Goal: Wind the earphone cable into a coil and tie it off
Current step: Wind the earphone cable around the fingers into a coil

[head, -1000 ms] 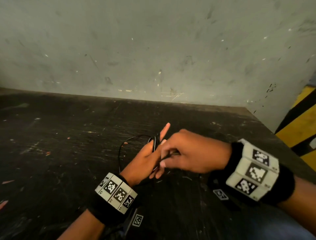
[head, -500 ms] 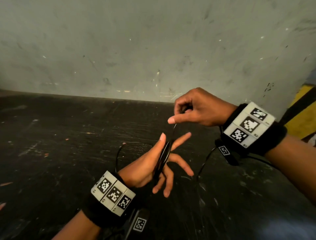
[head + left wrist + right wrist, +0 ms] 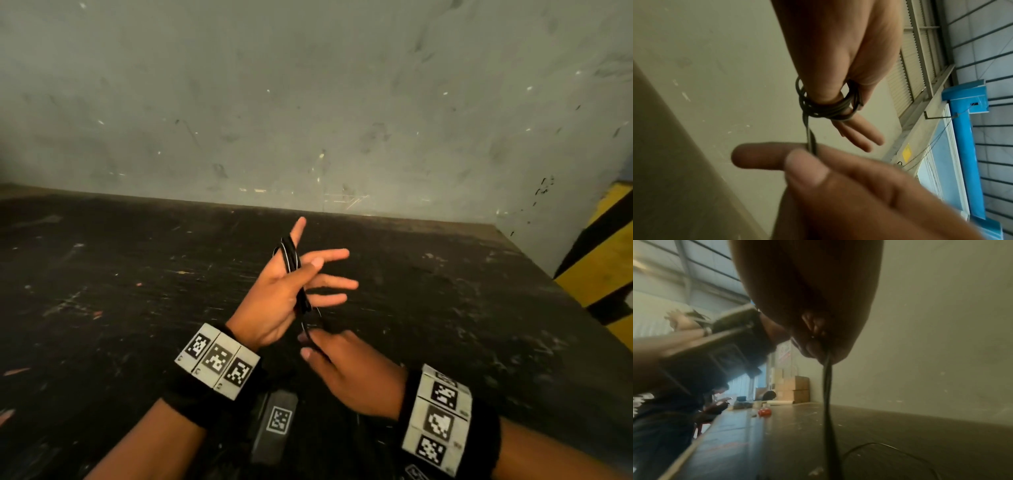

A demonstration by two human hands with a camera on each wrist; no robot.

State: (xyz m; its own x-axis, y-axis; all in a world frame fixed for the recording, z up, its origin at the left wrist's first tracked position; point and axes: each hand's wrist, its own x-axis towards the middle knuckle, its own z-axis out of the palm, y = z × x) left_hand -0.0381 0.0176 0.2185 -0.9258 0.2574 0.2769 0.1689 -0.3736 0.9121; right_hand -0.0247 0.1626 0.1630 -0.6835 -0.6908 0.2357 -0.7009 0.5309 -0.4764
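My left hand (image 3: 281, 291) is raised over the dark table (image 3: 102, 291), fingers spread straight, with the black earphone cable (image 3: 291, 260) looped in several turns around my fingers. My right hand (image 3: 349, 370), nearer me, pinches the free run of cable between thumb and forefinger. The table's far edge meets the wall (image 3: 308, 102); its right edge lies near yellow-black hazard striping (image 3: 603, 260). Only the right wrist view shows slack cable lying on the table and a red object (image 3: 764, 412) farther along. I can read no writing.

Dim, warm light; wrist views blurred, edges warped.
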